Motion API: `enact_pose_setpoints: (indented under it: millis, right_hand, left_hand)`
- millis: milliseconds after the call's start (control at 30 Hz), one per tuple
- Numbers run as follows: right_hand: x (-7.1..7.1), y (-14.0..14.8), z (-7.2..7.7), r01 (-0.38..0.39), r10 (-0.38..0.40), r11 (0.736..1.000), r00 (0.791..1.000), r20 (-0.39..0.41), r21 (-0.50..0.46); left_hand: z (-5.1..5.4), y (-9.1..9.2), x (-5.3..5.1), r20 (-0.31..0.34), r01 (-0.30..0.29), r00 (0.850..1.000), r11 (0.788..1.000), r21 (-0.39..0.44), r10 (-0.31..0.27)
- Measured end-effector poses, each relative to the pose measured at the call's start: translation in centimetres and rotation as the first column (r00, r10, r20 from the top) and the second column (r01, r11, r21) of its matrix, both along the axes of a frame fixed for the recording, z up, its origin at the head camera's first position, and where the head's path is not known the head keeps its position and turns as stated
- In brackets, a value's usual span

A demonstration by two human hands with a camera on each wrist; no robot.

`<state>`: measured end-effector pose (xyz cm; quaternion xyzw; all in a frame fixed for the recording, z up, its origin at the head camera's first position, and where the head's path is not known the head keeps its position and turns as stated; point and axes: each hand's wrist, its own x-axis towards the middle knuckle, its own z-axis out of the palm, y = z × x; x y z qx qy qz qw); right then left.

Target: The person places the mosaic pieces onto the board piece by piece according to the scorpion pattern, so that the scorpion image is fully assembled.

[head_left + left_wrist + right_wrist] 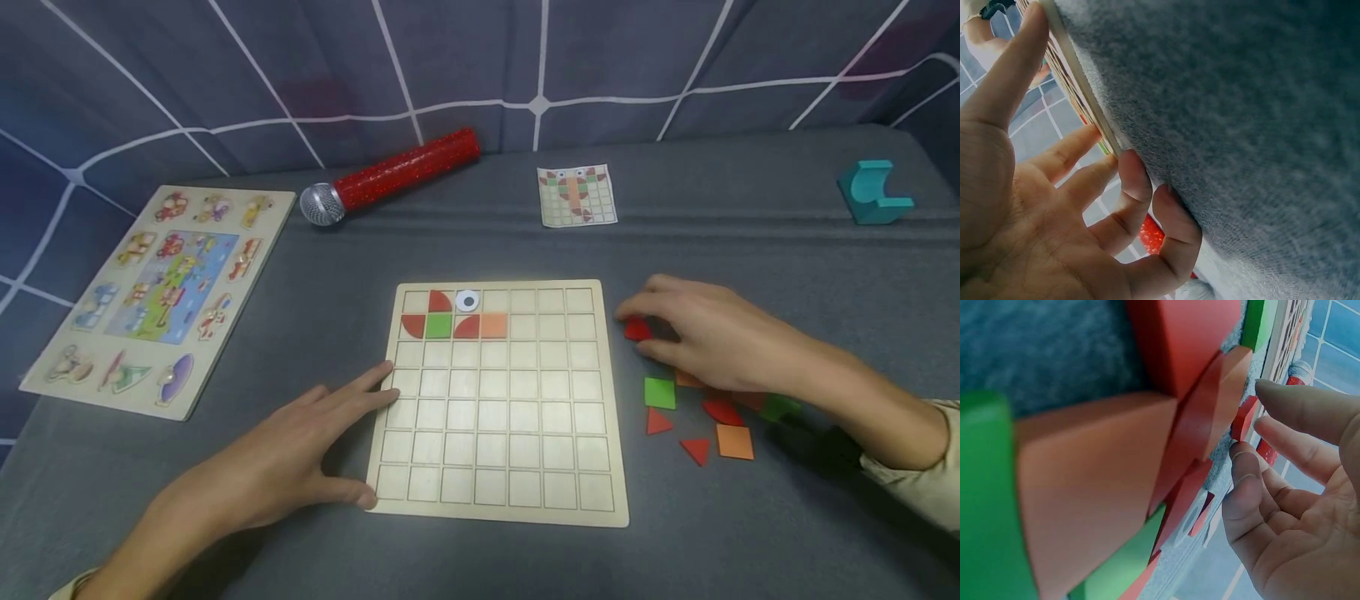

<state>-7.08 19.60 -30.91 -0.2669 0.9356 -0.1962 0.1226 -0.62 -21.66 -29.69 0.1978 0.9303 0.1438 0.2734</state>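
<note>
A pale wooden grid board [498, 425] lies in the middle of the head view. Red quarter-circle pieces [440, 301], a green square [438, 326], an orange square [493, 326] and a white eye disc [467, 301] sit in its top two rows. My left hand [292, 454] touches the board's left edge, thumb by the lower corner. To the right of the board, my right hand [697, 333] pinches a small red piece [637, 328] between thumb and fingers; its full outline is partly covered. In the right wrist view this red piece [1244, 419] shows at the fingertips.
Loose pieces lie beside and below the right hand, among them a green square [660, 392], red triangles [695, 451] and an orange square [734, 442]. Behind are a pattern card [577, 196], a red microphone [408, 171] and a teal block [873, 196]. A picture puzzle [161, 292] lies left.
</note>
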Motion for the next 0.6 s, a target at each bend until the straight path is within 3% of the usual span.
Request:
enact_pose_setpoints:
  millis: [200,600]
  right_hand:
    - [0.01,-0.3,-0.25,-0.03,0.029,1.0,0.999,-0.023,-0.01]
    - [0.17,-0.72,-0.19,-0.012,0.012,1.0,1.0,-0.018,0.003]
  left_hand:
    - [-0.05,0.01,0.03,0.002,-0.007,1.0,1.0,-0.005,0.007]
    - [-0.19,-0.16,-0.02,-0.02,0.018,1.0,1.0,0.02,-0.017]
